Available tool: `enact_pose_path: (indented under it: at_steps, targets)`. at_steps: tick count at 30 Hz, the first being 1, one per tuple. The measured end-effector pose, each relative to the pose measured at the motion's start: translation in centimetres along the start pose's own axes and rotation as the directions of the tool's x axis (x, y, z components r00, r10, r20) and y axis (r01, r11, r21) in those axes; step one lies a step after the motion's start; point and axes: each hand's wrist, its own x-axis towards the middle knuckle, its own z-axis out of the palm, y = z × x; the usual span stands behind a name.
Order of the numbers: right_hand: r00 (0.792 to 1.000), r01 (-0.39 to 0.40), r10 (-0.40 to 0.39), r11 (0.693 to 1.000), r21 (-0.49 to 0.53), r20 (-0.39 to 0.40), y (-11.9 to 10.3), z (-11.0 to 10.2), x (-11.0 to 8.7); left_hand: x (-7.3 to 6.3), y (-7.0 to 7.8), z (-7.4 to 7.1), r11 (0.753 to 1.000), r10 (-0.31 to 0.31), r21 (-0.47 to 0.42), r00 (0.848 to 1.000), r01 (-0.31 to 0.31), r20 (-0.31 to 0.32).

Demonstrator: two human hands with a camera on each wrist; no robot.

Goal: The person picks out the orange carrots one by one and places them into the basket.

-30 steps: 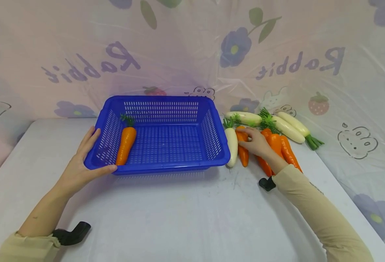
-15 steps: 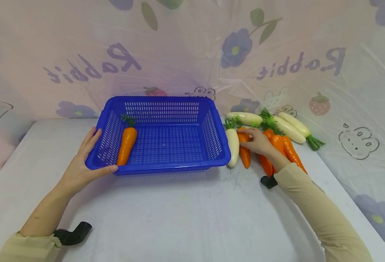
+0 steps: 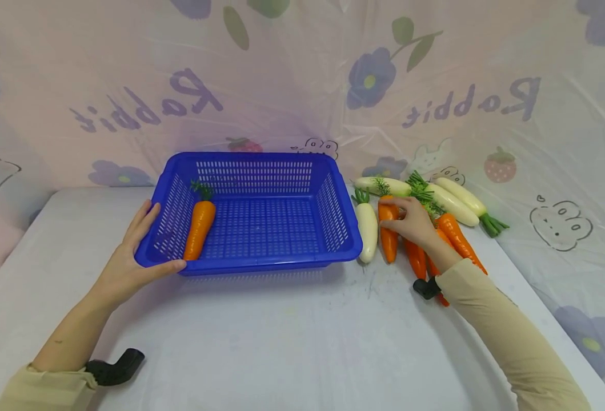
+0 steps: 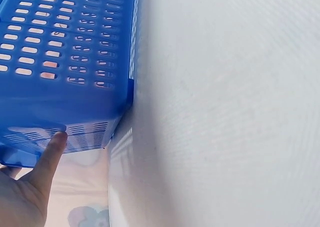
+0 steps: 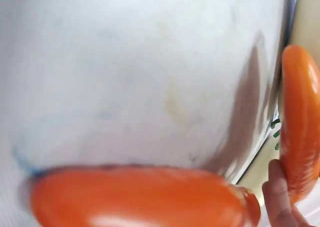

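Note:
My right hand (image 3: 409,220) pinches an orange carrot (image 3: 388,240) near its leafy top. In the right wrist view that carrot (image 5: 300,122) hangs above the table with its shadow below, and another carrot (image 5: 145,197) lies in the foreground. At the left front corner of a blue slotted plastic basket (image 3: 266,264) is my left hand (image 3: 127,260), thumb along the front rim and straight fingers against the left side. One finger (image 4: 55,147) presses the basket's outer wall in the left wrist view. Inside the basket, on its left, lies one carrot (image 3: 199,228).
A white radish (image 3: 367,231) lies right beside the basket, with another white radish (image 3: 381,185) behind it. Two more pale radishes (image 3: 453,204) lie at the back right. Loose carrots (image 3: 461,242) lie under and beside my right wrist. A patterned curtain (image 3: 281,74) hangs behind the white table (image 3: 281,342).
My right hand has drawn the carrot slightly up and to the right, away from the white radish. Carrots under the right wrist have shifted. My left hand and the basket stay put.

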Motion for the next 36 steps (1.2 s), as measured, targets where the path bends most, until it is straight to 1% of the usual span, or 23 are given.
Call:
enact_pose_path:
  at_steps: [8, 15, 18, 23, 29, 33, 36]
  targets:
    - [0.997, 0.053, -0.048, 0.995, 0.08, -0.061, -0.2, -0.3, -0.4, -0.1, 0.1, 0.1, 1.0, -0.004, -0.003, 1.0, 0.004, 0.002]
    - [0.987, 0.119, -0.098, 0.978, 0.169, -0.128, -0.8, -0.3, -0.1, -0.2, 0.2, 0.1, 1.0, -0.005, -0.005, 1.0, 0.005, 0.0]
    - [0.986, 0.126, -0.102, 0.975, 0.184, -0.135, -1.5, -0.5, -0.2, -0.1, 0.2, 0.1, 1.0, -0.01, -0.003, 1.0, 0.01, 0.0]
    - [0.981, 0.159, -0.132, 0.967, 0.2, -0.143, -2.2, -0.9, 0.0, 0.0, 0.2, 0.0, 1.0, -0.008, -0.002, 1.0, 0.008, 0.004]
    - [0.977, 0.195, -0.166, 0.949, 0.247, -0.133, -3.2, -1.1, 0.1, 0.0, 0.2, 0.0, 1.0, -0.007, 0.002, 1.0, 0.007, 0.0]
    - [0.973, 0.22, -0.195, 0.943, 0.249, -0.121, -4.2, -1.4, 0.0, 0.0, 0.3, 0.1, 1.0, -0.001, -0.006, 1.0, 0.001, 0.001]
    - [0.975, 0.216, -0.195, 0.946, 0.24, -0.11, -4.9, -1.7, 0.0, 0.0, 0.3, 0.1, 1.0, -0.001, -0.011, 1.0, 0.001, 0.003]
